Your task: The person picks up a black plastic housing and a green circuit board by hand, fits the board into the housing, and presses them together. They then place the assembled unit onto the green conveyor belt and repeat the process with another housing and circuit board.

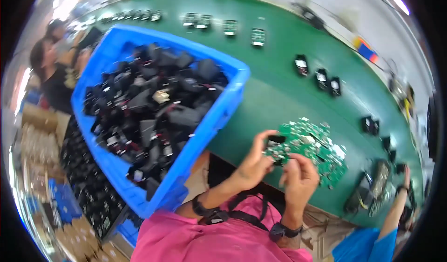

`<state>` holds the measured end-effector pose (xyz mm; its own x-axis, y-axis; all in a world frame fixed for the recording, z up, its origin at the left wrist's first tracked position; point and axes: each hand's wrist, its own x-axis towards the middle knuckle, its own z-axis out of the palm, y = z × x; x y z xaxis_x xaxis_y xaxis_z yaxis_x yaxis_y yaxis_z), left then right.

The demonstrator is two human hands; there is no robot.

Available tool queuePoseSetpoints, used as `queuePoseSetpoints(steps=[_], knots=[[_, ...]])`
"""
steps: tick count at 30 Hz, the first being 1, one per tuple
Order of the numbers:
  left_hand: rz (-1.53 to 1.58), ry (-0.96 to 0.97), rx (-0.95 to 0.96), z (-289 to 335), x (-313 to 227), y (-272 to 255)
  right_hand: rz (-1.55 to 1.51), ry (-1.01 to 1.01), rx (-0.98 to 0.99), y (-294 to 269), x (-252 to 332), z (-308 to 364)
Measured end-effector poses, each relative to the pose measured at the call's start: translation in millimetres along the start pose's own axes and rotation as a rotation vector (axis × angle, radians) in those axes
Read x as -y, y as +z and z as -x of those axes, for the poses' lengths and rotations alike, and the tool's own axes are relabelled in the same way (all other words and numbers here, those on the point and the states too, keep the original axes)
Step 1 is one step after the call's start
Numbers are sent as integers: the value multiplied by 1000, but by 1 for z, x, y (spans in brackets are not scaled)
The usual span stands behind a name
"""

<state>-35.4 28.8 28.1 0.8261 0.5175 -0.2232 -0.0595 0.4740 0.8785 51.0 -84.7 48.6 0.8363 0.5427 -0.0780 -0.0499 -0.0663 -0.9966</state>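
Observation:
My left hand (pixel 253 164) is closed around a small black plastic case (pixel 275 140), held over the table's near edge. My right hand (pixel 301 176) is close beside it, thumb and fingers pinched together just below the case. Whatever those fingers hold is too small and blurred to name. Right behind both hands lies a loose heap of small green circuit boards (pixel 321 152), partly covered by my fingers.
A large blue bin (pixel 242 78) full of black cases stands at the left. Green boards and black cases (pixel 301 65) sit spaced along the green table (pixel 270 94). A co-worker's arm (pixel 396 210) reaches in at the right; other people (pixel 51 75) are at the far left.

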Motion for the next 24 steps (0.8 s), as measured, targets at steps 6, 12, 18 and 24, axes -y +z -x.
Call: queuePoseSetpoints(steps=[6,12,18,24], knots=[[-109,44,103,-7,2,11,-128,86,39,-4,8,3],[-182,71,156,-2,9,10,-102,22,142,-5,5,2],[-252,71,159,-2,11,10,-51,14,107,-2,1,2],[-523,339,91,-7,4,3,615,-407,2,-6,12,-1]])
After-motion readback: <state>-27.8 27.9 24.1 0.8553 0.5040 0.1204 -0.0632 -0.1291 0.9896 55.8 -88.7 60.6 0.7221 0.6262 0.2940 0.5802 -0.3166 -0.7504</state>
